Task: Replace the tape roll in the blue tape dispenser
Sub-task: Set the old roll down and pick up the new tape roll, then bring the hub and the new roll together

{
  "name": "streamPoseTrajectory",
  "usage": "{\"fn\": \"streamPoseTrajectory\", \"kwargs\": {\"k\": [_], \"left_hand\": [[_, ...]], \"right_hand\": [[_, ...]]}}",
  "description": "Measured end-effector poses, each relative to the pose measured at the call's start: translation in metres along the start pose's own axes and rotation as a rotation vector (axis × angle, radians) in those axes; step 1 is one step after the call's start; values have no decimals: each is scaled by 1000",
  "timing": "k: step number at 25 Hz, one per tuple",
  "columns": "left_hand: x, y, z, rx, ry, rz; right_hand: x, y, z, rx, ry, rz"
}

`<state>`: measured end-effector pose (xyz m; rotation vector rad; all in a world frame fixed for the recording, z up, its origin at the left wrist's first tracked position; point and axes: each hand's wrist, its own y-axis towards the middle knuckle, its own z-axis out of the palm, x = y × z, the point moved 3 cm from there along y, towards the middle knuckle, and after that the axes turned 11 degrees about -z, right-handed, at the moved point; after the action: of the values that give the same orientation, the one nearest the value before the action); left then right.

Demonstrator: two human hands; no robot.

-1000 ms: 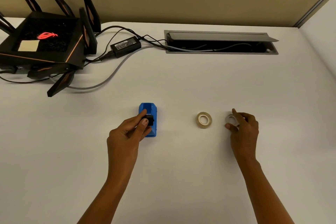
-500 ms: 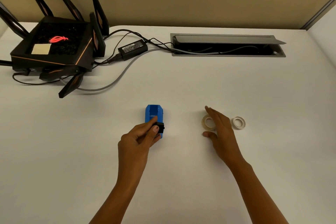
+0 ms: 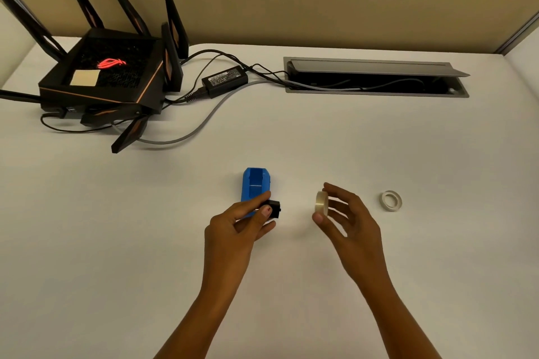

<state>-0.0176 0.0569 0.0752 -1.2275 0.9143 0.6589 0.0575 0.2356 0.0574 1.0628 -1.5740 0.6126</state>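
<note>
The blue tape dispenser lies on the white table, just left of centre. My left hand pinches a small black spool core at the dispenser's near end. My right hand holds a tan tape roll upright on its edge between thumb and fingers, lifted off the table to the right of the dispenser. A white, nearly used-up roll lies flat on the table further right, apart from both hands.
A black router with antennas stands at the back left, with a power adapter and cables trailing beside it. An open grey cable hatch is set into the table at the back right. A tan wall runs behind.
My right hand left the white roll, moved left to the tan roll and has picked it up, turning it on edge. My left hand kept its pinch on the black core.
</note>
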Motion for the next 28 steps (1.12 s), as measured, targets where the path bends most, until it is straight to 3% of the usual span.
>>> {"fn": "streamPoseTrajectory", "kwargs": {"k": [11, 20, 28], "left_hand": [[-1, -7, 3, 8, 61, -6], [-5, -13, 4, 35, 69, 0], [-13, -26, 10, 156, 36, -22]], "right_hand": [[48, -10, 20, 132, 17, -165], [54, -15, 23, 128, 70, -158], [47, -18, 25, 187, -36, -184]]}}
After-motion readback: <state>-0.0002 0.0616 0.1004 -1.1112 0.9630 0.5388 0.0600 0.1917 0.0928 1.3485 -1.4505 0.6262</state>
